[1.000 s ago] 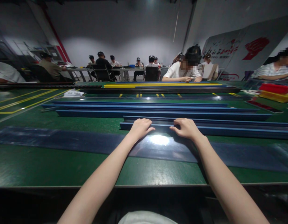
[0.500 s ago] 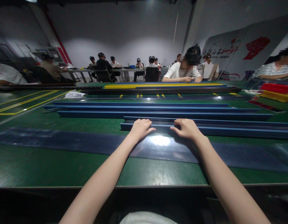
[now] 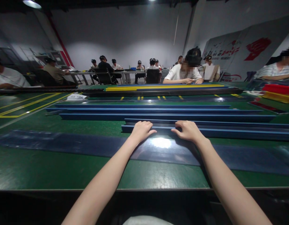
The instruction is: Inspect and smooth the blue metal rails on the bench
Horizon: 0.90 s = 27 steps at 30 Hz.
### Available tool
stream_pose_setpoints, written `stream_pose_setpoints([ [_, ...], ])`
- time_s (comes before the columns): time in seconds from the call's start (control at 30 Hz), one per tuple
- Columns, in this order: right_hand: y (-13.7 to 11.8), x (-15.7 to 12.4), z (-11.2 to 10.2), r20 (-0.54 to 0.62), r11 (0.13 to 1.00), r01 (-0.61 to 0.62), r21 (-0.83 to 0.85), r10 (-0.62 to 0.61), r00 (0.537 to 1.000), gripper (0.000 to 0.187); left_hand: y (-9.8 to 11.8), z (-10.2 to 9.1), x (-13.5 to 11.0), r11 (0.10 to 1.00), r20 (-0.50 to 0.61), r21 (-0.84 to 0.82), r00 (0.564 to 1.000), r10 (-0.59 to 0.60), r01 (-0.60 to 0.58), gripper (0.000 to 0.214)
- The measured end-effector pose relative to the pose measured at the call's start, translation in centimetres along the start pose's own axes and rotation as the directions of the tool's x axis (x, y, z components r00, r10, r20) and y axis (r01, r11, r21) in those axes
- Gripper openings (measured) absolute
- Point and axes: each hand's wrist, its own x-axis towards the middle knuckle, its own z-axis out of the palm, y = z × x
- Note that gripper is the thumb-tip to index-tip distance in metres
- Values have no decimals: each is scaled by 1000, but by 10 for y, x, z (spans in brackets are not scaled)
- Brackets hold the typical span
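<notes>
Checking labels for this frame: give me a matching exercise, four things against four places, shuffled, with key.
Things
1. Left hand
2. Right hand
3. Glossy strip
4. Red bin

Places
A. Atop the yellow bin
B. On the nearest blue channel, farther from its left end
C. Between that channel and the front edge of the green table
D. On that channel, closer to its left end

Pairs: 1-D, 2-B, 3-C, 4-A
</notes>
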Motion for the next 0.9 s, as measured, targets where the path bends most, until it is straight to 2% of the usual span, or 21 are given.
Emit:
stream_pose_setpoints([
  [0.9,0,0,0,2,1000,2,-6,-2,1000,34,-1,4,0,1000,-14,25,1000,5,-5,35],
])
